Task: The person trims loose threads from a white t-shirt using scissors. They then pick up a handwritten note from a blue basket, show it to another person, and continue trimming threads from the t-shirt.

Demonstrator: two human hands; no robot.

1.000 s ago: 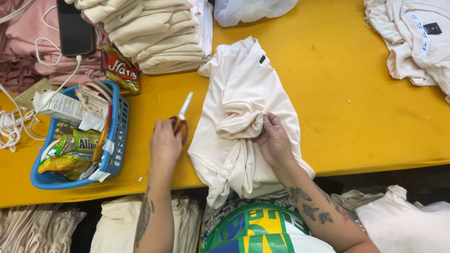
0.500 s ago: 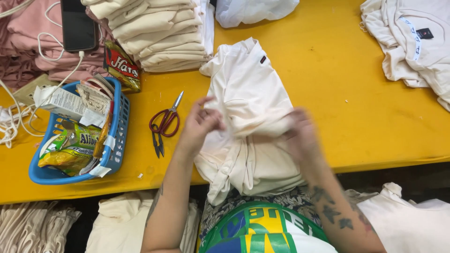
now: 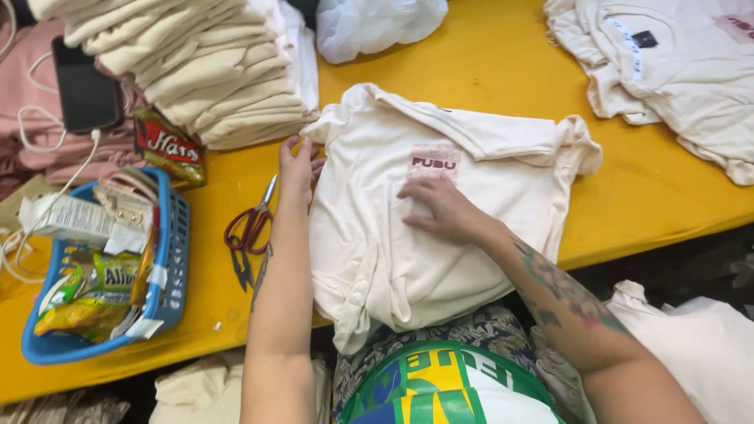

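We see a cream shirt (image 3: 440, 228) spread flat on the yellow table (image 3: 628, 196), close to the table's near edge, with its lower part hanging over that edge toward the person. A small reddish printed patch sits near the middle of its chest.

The right hand (image 3: 444, 208) lies palm down on the shirt just below that patch, fingers stretched out and slightly apart, pressing on the cloth without gripping it. The left hand (image 3: 297, 169) rests at the shirt's left side, near the sleeve; its fingers lie close together against the fabric edge, and we cannot tell whether they pinch the cloth or only touch it.

Just left of the left forearm, red-handled scissors (image 3: 247, 232) lie on the bare table, blades pointing away from the near edge. Further left, by the near left corner, stands a blue basket (image 3: 169, 283) filled with snack packets and paper. Behind it lies a red snack bag (image 3: 166, 149), touching a tall stack of folded cream shirts (image 3: 196, 71) at the far edge. A dark phone (image 3: 85, 94) with a white cable rests on pink cloth at the far left. A white plastic bag (image 3: 377, 23) sits at the far edge, and more cream shirts (image 3: 675, 78) lie loosely at the far right corner.
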